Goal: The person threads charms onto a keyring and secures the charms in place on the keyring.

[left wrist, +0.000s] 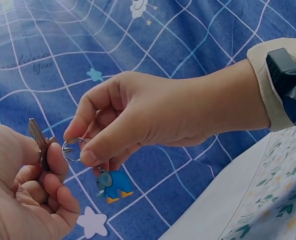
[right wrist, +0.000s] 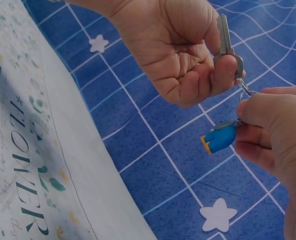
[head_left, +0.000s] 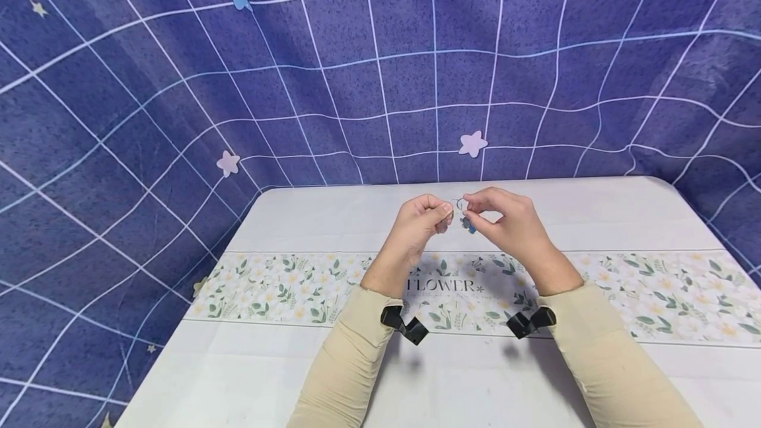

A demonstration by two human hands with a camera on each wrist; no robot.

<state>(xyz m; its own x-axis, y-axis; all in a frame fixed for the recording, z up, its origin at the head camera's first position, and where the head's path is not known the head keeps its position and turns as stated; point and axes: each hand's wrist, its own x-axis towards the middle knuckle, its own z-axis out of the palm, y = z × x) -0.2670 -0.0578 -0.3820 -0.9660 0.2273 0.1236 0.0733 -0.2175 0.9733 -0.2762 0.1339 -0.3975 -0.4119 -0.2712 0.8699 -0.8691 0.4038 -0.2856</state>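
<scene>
A metal key [right wrist: 224, 37] is pinched between the thumb and finger of my left hand [head_left: 418, 223], its blade pointing up. Linked to the key's bow is a silver key ring [left wrist: 75, 139], which the thumb and fingertips of my right hand [head_left: 512, 218] pinch from the other side. Below the right fingertips hangs a blue elephant charm [left wrist: 115, 185] with yellow feet. Both hands are held up over the far part of the table, close together. The right fingers hide part of the ring.
A white table [head_left: 267, 362] lies under the arms, with a printed floral band [head_left: 285, 286] across it. Behind it hangs a blue curtain [head_left: 410, 84] with white grid lines and stars. Black wrist cameras [head_left: 414, 330] sit on both sleeves.
</scene>
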